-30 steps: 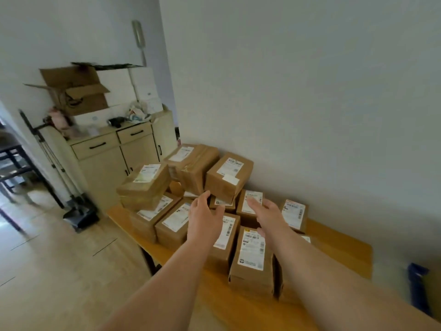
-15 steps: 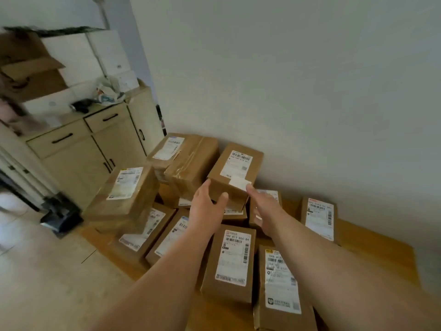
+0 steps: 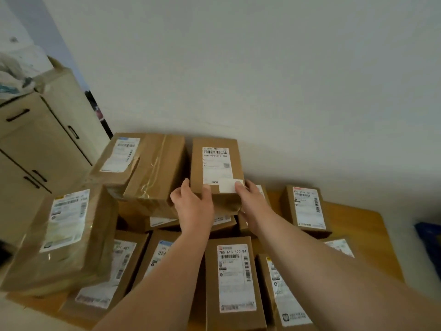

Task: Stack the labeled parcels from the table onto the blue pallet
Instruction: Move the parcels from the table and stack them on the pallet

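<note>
Two bare hands close on one parcel among more than a dozen heaped on a wooden table point(image 3: 353, 218) against a white wall. At nine o'clock stands a beige cabinet point(image 3: 47, 144), its top cluttered with things too blurred to name. Just right of it, at eight o'clock, a large tilted box point(image 3: 78, 237) leans on the boxes beneath it, label up. Behind it, at eleven o'clock, a taped box point(image 3: 152, 173) lies skewed across a labelled one, touching the target's left side. The left hand point(image 3: 193, 206) grips the near left corner of the raised parcel point(image 3: 214, 163), thumb on top and fingers curled round the side; the right hand point(image 3: 250, 201) grips the near right corner, thumb pressing a loose white slip at the label's lower edge, fingers hidden underneath. The parcel sits at the centre, on top of lower boxes and near the wall, so a two-handed hold at its near end looks like the way to draw it clear without disturbing its neighbours. Below the hands, at six o'clock, a front box point(image 3: 235, 283) lies flat with its label up. At three o'clock a lone box point(image 3: 306, 209) sits apart on bare wood. A dark blue shape point(image 3: 429, 244) at the far right edge may be the pallet, though too little shows to be sure. The stacking appears barely begun, with the table crowded.
</note>
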A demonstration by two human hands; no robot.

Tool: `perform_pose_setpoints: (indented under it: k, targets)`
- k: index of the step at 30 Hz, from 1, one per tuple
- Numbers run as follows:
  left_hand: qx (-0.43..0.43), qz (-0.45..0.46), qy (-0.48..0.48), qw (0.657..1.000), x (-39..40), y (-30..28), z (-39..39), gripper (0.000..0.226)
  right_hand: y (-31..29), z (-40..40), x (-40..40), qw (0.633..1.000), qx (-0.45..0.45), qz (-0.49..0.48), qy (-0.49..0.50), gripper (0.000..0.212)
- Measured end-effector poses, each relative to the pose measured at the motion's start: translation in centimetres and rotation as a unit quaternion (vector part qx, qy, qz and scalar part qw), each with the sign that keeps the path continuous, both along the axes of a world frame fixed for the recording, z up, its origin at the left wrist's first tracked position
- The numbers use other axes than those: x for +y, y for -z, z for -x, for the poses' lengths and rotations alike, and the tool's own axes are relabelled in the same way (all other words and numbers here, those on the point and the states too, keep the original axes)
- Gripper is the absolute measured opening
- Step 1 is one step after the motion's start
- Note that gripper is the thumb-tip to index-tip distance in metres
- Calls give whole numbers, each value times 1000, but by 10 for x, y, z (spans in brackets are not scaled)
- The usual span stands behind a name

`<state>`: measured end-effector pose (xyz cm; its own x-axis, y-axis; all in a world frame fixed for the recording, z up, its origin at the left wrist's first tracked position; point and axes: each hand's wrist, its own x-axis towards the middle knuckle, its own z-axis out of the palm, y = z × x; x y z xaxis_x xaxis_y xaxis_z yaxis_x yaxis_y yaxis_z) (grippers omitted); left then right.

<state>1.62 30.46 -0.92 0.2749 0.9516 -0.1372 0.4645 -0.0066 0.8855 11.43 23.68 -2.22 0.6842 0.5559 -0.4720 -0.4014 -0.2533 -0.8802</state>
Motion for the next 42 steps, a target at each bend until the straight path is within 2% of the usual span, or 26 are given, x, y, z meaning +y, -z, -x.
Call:
perform_pose_setpoints:
  k: [5,10,14,18,22,25,28,34,38,42]
  targets:
    - [-50,-31,-6,998,-27,-14,-8,41,-20,-9,-36,996,-48,-37,61,51]
    - [-124,-23,25,992,-106,-30,-35,28,-48,-24,-122,985,-58,-78,140,43]
    - [-164,-24,86,982,-203,-47,-62,27,-72,-41,-230,970,-65,-114,205,41]
    - [-212,-34,168,962,-330,-68,-83,31,-86,-51,-363,945,-123,-144,268,40]
    - [-236,-17,265,935,-459,-84,-102,41,-105,-51,-504,913,-166,-177,327,53]
    - [-256,-11,342,904,-546,-97,-117,45,-121,-54,-598,892,-208,-164,365,64]
    - [-245,-19,390,887,-612,-109,-129,40,-133,-61,-666,877,-229,-129,402,60]
    - [-244,-44,440,863,-678,-117,-168,45,-133,-88,-740,853,-235,-97,455,42]
    - [-214,-52,461,860,-702,-111,-212,47,-130,-124,-764,844,-261,-66,464,49]
    - [-224,-13,485,845,-718,-110,-271,43,-132,-176,-786,839,-268,-31,472,59]
